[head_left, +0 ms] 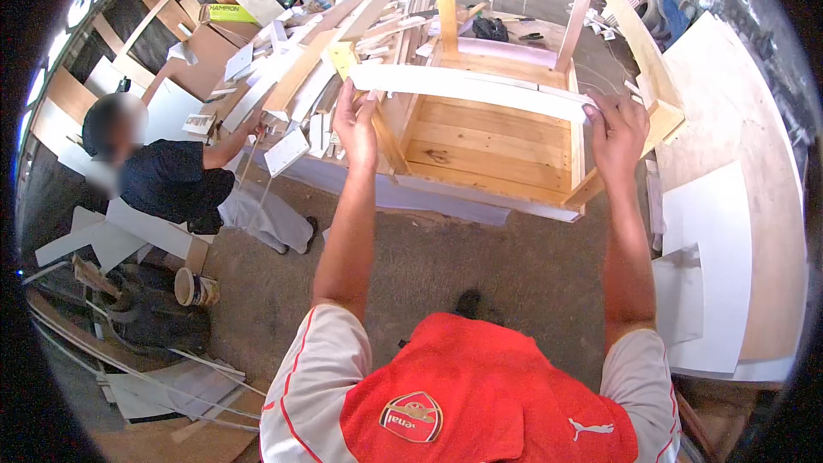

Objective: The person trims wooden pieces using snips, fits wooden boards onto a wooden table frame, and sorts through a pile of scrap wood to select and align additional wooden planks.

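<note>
A long white wooden strip (pixel 467 86) spans level between my two hands, in front of an unfinished wooden frame (pixel 489 159) with upright legs and a plank panel. My left hand (pixel 356 124) is closed on the strip's left end, close to a leg of the frame. At the other end my right hand (pixel 619 129) grips the strip with thumb and fingers, near the frame's right leg (pixel 664 116). Whether the strip touches the legs, I cannot tell.
To the left a co-worker in a dark shirt (pixel 167 180) leans toward a pile of wood offcuts (pixel 317 94). White panels (pixel 707 249) lean on the right. A bucket (pixel 195 287) stands on the floor at lower left. Dark tools (pixel 490 28) lie beyond the frame.
</note>
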Demonstrator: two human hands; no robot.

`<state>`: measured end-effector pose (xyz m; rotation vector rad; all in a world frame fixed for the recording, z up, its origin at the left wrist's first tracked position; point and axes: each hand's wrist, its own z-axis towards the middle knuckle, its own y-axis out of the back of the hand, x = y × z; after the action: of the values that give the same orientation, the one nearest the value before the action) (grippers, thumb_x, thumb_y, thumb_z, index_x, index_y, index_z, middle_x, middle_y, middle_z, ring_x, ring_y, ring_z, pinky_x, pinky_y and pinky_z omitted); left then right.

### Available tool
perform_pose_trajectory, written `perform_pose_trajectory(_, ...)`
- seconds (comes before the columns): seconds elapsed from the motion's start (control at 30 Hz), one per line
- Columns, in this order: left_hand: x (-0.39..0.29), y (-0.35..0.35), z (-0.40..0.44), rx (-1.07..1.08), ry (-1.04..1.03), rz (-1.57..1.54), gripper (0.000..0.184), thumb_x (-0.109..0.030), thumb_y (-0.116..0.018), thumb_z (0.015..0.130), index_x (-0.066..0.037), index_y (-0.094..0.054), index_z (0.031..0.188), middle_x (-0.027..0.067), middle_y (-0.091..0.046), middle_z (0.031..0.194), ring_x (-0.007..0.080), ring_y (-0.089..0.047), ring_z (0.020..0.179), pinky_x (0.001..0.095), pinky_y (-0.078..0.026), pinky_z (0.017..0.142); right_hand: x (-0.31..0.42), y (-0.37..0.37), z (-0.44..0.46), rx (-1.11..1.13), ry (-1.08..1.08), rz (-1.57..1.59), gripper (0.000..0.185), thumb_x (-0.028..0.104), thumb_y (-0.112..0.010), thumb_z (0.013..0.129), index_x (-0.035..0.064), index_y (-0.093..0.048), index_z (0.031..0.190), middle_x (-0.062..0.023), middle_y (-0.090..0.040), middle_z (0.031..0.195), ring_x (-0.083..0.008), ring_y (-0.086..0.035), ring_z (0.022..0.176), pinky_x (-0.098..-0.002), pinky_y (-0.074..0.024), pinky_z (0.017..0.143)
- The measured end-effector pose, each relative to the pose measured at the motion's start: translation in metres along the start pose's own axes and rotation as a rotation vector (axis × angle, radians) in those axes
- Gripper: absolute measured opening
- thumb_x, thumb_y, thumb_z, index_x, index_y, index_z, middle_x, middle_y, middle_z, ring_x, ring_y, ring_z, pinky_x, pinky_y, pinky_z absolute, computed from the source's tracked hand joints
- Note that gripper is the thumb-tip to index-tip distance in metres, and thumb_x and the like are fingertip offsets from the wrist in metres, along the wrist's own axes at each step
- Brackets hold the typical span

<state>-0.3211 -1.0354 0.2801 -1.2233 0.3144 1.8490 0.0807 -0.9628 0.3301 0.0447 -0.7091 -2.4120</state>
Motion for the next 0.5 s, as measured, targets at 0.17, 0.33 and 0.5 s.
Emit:
perform_pose_trajectory(0.17,0.008,-0.001,-0.007,-0.171,-0.037,-0.077,0.048,-0.009,-0.063,0.097,0.008,-0.05,0.14,0.0161,-0.059,0.134,0.0211,-0.058,0.121,0.0346,-0.047,0.104,-0.002,0.005,-0.01,0.024,-0.004,0.039,0.022,0.022,-0.073,0.087,0.0144,-0.077,0.107,-0.0063,-0.067,0.095,-0.0297,-0.058,0.097,-0.0436,-0.0414,0.091)
perform_pose_trajectory(0.33,0.019,-0.003,-0.023,-0.217,-0.015,-0.266,0.027,-0.016,-0.057,0.105,0.002,-0.061,0.125,0.0062,-0.067,0.113,0.0148,-0.064,0.104,0.0311,-0.053,0.092,-0.004,0.027,-0.035,0.087,-0.029,0.08,0.022,0.019,-0.071,0.088,0.0109,-0.075,0.107,-0.0099,-0.065,0.095,-0.0315,-0.057,0.096,-0.0435,-0.0404,0.089)
perform_pose_trajectory(0.5,-0.004,-0.033,-0.044,-0.216,0.079,-0.412,0.025,-0.019,-0.058,0.105,-0.003,-0.061,0.123,0.0027,-0.067,0.111,0.0139,-0.064,0.101,0.0324,-0.054,0.088,-0.021,0.053,-0.068,0.084,-0.056,0.093,0.02,0.018,-0.067,0.091,0.01,-0.074,0.107,-0.0098,-0.066,0.098,-0.0306,-0.057,0.097,-0.0442,-0.0397,0.089)
